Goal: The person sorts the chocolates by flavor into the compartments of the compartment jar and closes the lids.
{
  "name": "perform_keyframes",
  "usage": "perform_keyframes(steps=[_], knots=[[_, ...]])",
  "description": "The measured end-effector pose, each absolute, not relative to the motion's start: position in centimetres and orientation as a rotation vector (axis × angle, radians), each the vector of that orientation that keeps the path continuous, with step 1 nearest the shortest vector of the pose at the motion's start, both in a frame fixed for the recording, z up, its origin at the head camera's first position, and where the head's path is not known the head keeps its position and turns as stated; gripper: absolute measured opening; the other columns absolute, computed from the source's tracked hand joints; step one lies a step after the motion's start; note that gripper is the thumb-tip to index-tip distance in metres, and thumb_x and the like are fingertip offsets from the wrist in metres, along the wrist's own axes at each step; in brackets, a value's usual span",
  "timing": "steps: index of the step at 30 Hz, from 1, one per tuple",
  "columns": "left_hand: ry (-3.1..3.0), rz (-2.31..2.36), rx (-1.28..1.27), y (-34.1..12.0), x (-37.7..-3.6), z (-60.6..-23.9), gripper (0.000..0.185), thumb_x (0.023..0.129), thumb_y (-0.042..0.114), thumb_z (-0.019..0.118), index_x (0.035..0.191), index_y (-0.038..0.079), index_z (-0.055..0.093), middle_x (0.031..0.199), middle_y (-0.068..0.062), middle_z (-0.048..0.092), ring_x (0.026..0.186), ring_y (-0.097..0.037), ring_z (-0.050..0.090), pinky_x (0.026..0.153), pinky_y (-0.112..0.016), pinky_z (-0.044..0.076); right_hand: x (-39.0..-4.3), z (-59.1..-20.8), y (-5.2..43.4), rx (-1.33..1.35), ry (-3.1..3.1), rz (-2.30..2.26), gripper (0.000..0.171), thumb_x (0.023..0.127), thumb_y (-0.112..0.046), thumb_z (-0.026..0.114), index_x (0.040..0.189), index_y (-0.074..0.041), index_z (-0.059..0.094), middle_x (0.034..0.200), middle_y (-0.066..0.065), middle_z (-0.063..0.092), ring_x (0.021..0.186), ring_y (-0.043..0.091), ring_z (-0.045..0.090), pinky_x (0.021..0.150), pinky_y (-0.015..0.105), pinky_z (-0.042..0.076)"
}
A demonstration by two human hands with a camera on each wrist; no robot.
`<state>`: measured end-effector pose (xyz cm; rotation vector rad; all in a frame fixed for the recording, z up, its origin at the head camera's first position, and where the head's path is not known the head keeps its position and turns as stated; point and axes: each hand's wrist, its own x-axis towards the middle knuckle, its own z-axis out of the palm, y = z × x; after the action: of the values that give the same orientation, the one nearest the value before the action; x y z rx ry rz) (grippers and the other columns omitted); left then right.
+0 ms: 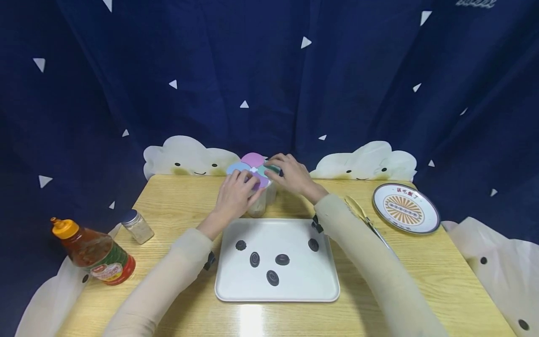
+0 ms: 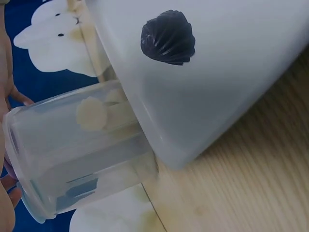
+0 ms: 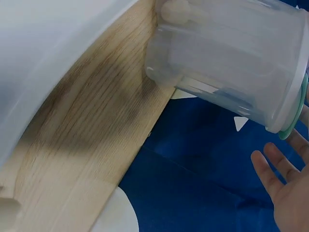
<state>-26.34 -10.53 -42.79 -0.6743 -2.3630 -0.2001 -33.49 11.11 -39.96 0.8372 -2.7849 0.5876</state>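
A clear plastic container with a lid of pink, blue, purple and green petals stands behind the white tray. My left hand grips the lid at its front left, fingers bent over the purple petal. From the right, my right hand holds the green petal between thumb and fingers, its other fingers spread away in the right wrist view. A pale round patch shows through the container wall. Several dark, chocolate-like pieces, among them a ridged one, lie on the tray.
On the left stand a sauce bottle with a yellow cap and a small blue-capped jar. At the right are a patterned plate and a gold and silver utensil. A dark blue curtain hangs behind the wooden table.
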Motion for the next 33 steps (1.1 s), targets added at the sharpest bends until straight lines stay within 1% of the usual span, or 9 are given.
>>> perform_keyframes(steps=[5, 9, 13, 20, 27, 33], knots=[[-2.346, -0.21, -0.692, -11.0, -26.3, -42.9, 0.026, 0.099, 0.04, 0.071, 0.107, 0.016, 0.07, 0.113, -0.008, 0.07, 0.1, -0.031, 0.062, 0.087, -0.043, 0.055, -33.1, -40.1, 11.6, 0.849, -2.767, 0.54, 0.045, 0.105, -0.055, 0.057, 0.137, -0.027, 0.07, 0.142, 0.002, 0.064, 0.121, 0.026, 0.058, 0.092, 0.052, 0.057], [-2.327, -0.225, -0.702, -11.5, -26.2, -43.0, 0.023, 0.099, 0.036, 0.071, 0.108, 0.015, 0.071, 0.114, -0.009, 0.07, 0.101, -0.032, 0.063, 0.086, -0.044, 0.055, -32.7, -40.3, 12.1, 0.861, -2.744, 0.496, 0.044, 0.105, -0.054, 0.057, 0.135, -0.026, 0.071, 0.138, 0.003, 0.065, 0.118, 0.025, 0.059, 0.088, 0.05, 0.057], [-2.322, -0.244, -0.698, -11.9, -26.2, -43.0, 0.021, 0.098, 0.032, 0.071, 0.109, 0.014, 0.072, 0.114, -0.009, 0.071, 0.101, -0.031, 0.063, 0.082, -0.043, 0.056, -32.3, -40.3, 12.4, 0.875, -2.719, 0.478, 0.042, 0.104, -0.052, 0.059, 0.132, -0.024, 0.073, 0.137, 0.004, 0.066, 0.118, 0.026, 0.059, 0.088, 0.05, 0.058], [-2.335, -0.26, -0.701, -12.1, -26.2, -42.8, 0.02, 0.1, 0.031, 0.067, 0.109, 0.014, 0.071, 0.115, -0.009, 0.071, 0.102, -0.031, 0.063, 0.085, -0.043, 0.056, -32.0, -40.2, 12.5, 0.866, -2.714, 0.485, 0.045, 0.103, -0.055, 0.06, 0.132, -0.023, 0.073, 0.139, 0.002, 0.067, 0.124, 0.025, 0.06, 0.092, 0.051, 0.058], [-2.353, -0.279, -0.704, -12.7, -26.3, -42.8, 0.019, 0.1, 0.028, 0.068, 0.111, 0.013, 0.072, 0.116, -0.009, 0.072, 0.103, -0.03, 0.063, 0.089, -0.041, 0.056, -31.1, -40.3, 12.9, 0.852, -2.69, 0.459, 0.043, 0.101, -0.055, 0.062, 0.128, -0.023, 0.075, 0.131, 0.004, 0.069, 0.116, 0.026, 0.061, 0.085, 0.048, 0.058], [-2.378, -0.266, -0.708, -13.2, -26.6, -42.6, 0.021, 0.101, 0.029, 0.069, 0.113, 0.013, 0.072, 0.119, -0.01, 0.072, 0.109, -0.031, 0.065, 0.09, -0.042, 0.057, -30.3, -40.4, 13.2, 0.883, -2.645, 0.413, 0.045, 0.1, -0.054, 0.065, 0.127, -0.021, 0.076, 0.124, 0.005, 0.069, 0.111, 0.025, 0.06, 0.085, 0.041, 0.058]])
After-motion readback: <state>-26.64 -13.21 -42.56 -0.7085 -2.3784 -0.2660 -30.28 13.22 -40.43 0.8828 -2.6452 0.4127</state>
